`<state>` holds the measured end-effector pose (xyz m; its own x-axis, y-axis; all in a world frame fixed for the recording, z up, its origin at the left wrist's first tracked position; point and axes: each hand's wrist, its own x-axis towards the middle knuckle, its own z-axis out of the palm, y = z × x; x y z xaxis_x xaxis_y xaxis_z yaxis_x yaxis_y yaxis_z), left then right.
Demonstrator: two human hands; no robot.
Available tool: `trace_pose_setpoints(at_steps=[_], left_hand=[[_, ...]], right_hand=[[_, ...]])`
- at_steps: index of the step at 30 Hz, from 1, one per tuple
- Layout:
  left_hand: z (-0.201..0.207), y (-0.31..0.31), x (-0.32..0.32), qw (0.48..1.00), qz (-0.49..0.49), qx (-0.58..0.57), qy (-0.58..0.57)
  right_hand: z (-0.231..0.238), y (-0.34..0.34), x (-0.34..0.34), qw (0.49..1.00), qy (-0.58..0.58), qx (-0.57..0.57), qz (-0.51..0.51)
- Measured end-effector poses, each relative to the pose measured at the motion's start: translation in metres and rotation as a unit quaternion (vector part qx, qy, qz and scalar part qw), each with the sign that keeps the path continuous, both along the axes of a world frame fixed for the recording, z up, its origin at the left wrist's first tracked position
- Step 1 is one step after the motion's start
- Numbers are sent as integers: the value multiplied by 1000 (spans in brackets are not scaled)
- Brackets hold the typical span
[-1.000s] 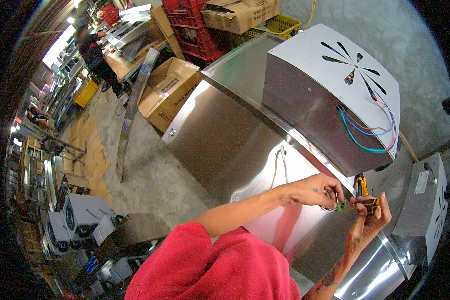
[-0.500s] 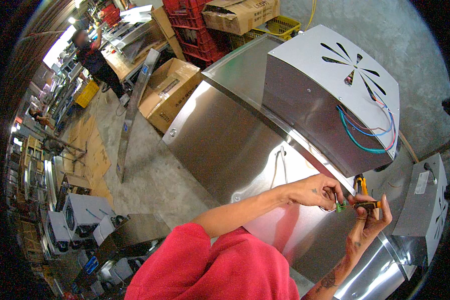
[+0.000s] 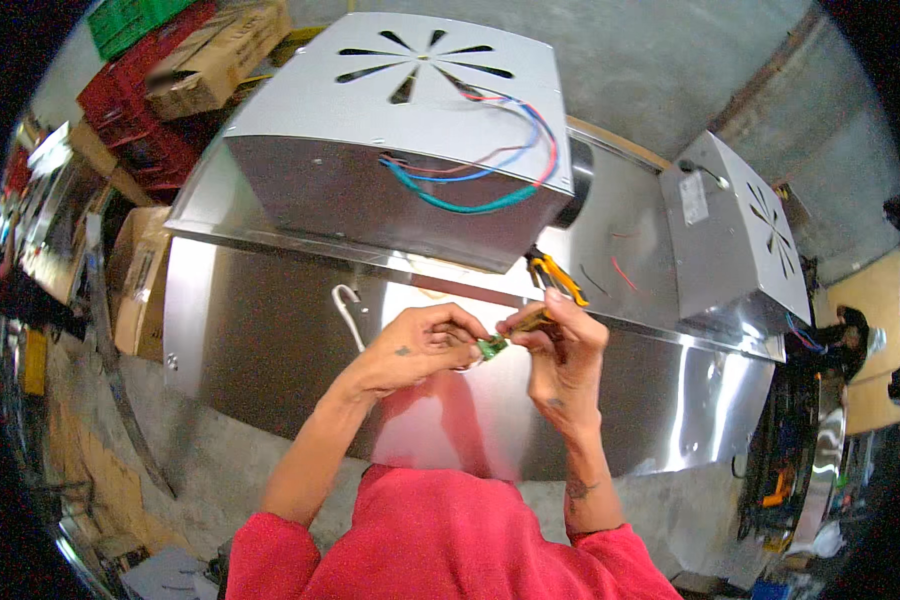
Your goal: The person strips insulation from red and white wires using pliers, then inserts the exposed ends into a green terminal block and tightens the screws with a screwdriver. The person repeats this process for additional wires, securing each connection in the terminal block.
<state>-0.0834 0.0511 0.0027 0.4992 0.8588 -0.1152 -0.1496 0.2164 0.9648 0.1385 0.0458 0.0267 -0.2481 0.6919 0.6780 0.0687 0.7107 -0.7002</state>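
Over the stainless steel panel, my left hand (image 3: pixel 418 348) pinches a small green terminal block (image 3: pixel 491 347) between thumb and fingertips. My right hand (image 3: pixel 566 350) grips a screwdriver with a yellowish handle (image 3: pixel 532 320), its tip end close against the block; the fingers partly hide both. Just beyond the right hand lie pliers with orange and black handles (image 3: pixel 562 277). Farther back stands a grey metal box (image 3: pixel 400 190) with a slotted vent. Blue, red, brown and green wires (image 3: pixel 490 202) loop from it.
A white cable (image 3: pixel 349 318) comes out of the steel panel (image 3: pixel 260 350) left of my hands. To the right stands a second vented box (image 3: pixel 730 230), with loose wire scraps (image 3: pixel 620 270) near it. Cardboard boxes (image 3: pixel 220 60) and red crates (image 3: pixel 140 120) are stacked at the far left.
The view has swung to the right, bringing my hands to the middle and showing more of the second box. Both hands keep hold of the terminal block and screwdriver.
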Motion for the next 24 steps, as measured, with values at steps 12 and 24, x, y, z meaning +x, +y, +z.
trace_pose_setpoints(at_steps=[12, 24], left_hand=[[-2, -4, 8, 1000, 23, -5, 2], [7, 0, 2, 996, 84, 42, 4]], right_hand=[[-2, -11, -11, 988, -86, 13, -127], [-7, -5, -12, 923, -3, -367, -117]])
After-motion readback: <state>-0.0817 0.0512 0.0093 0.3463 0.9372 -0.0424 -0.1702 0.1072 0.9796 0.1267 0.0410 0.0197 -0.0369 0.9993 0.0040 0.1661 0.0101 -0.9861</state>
